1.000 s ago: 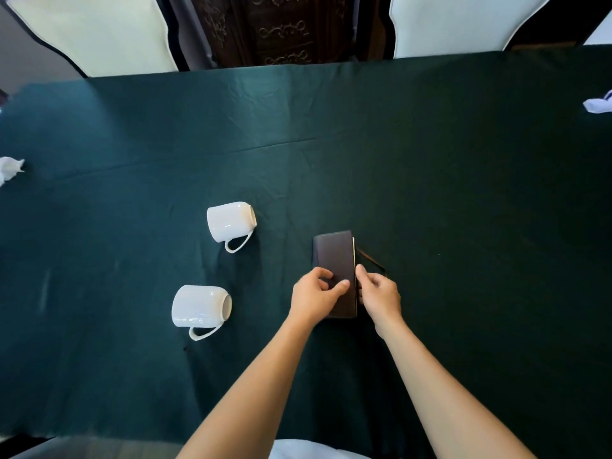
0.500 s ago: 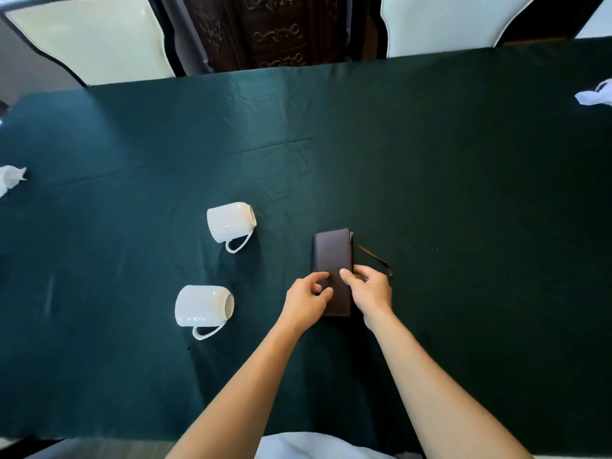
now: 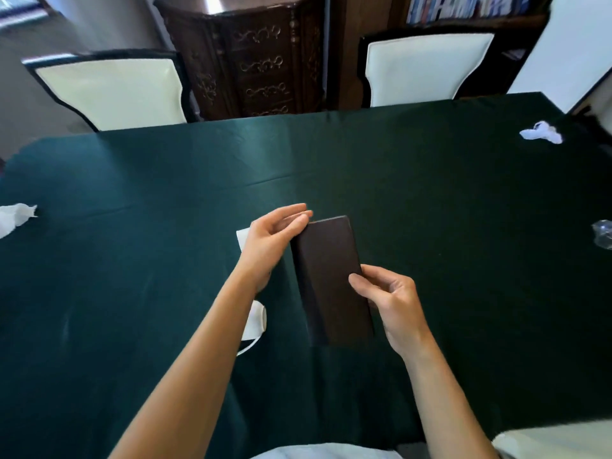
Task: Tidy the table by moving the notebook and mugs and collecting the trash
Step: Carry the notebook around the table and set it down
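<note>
The dark notebook was held above the green worktop, tilted; the right hand was clamped on its near right edge, carrying it; the left hand, fingers loosely apart, steadied the far left corner, probably to guide it; both mugs lay mostly hidden beneath the left arm; crumpled tissues waited at the worktop's ends.

Notebook between hands, above table.

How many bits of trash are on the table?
3: crumpled tissue at the left edge, another tissue far right, clear wrapper at the right edge. Arms may hide more.
</note>
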`<control>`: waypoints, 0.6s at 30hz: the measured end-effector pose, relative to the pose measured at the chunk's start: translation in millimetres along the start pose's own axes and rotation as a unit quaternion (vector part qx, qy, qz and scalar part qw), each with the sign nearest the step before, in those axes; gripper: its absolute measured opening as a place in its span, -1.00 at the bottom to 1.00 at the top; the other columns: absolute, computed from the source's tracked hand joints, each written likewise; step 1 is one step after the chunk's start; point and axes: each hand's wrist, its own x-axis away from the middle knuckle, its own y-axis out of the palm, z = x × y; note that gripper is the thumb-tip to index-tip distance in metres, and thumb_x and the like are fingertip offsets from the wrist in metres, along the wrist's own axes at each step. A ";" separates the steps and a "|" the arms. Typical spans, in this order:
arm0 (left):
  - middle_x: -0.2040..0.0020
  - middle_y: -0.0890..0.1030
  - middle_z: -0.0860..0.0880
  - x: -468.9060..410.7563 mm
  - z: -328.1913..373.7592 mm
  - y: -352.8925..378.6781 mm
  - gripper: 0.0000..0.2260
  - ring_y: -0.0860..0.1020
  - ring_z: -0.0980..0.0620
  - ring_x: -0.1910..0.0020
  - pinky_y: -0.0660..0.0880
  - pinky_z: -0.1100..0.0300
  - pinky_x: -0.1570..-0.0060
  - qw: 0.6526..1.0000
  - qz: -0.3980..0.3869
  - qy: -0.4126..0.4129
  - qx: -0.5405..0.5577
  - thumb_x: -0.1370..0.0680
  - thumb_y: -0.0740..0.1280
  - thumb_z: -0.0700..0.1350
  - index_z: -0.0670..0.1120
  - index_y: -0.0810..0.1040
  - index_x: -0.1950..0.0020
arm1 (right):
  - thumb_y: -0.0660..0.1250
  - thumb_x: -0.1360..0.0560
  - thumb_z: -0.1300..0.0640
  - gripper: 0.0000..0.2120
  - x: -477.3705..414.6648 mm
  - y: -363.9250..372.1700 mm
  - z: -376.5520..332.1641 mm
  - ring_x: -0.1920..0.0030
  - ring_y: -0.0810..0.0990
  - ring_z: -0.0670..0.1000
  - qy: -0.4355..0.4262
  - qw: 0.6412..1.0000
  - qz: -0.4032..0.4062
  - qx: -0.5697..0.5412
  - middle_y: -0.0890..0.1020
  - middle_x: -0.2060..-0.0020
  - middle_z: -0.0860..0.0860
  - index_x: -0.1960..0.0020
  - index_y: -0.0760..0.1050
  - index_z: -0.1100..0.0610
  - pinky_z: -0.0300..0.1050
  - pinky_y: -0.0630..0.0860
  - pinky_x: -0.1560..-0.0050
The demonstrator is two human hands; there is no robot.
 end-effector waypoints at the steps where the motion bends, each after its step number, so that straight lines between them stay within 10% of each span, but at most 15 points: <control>1: -0.18 0.77 -0.07 6.4 6.8 -0.7 -0.77 0.71 0.01 -0.23 0.56 0.02 -0.37 0.999 -0.015 0.007 0.028 -0.65 0.40 -0.12 -0.10 0.69 -0.29 | 0.50 -0.50 0.27 -0.80 11.7 8.1 -6.2 -0.10 0.76 0.17 -0.010 1.000 0.008 -0.011 0.80 -0.01 0.13 -0.12 0.73 0.21 0.08 0.65 -0.18; 15: -0.01 0.66 -0.26 133.1 55.2 -40.6 -0.49 0.60 -0.17 0.01 0.50 -0.16 -0.08 0.968 -0.180 0.026 0.172 -0.63 0.37 0.08 -0.43 0.57 -0.04 | 0.50 -0.35 0.16 -0.77 167.8 105.8 -42.7 0.00 0.78 0.11 -0.178 0.962 0.178 -0.105 0.81 0.04 0.13 0.00 0.77 0.14 -0.02 0.70 -0.06; 18: 0.10 0.76 -0.15 159.9 58.6 -51.8 -0.65 0.68 -0.10 0.12 0.59 -0.09 0.00 0.969 -0.199 0.025 0.143 -0.64 0.39 0.05 -0.21 0.70 0.15 | 0.48 -0.36 0.18 -0.77 196.2 116.2 -41.8 0.04 0.78 0.11 -0.205 0.948 0.216 -0.112 0.80 0.06 0.15 -0.01 0.76 0.15 -0.05 0.71 0.01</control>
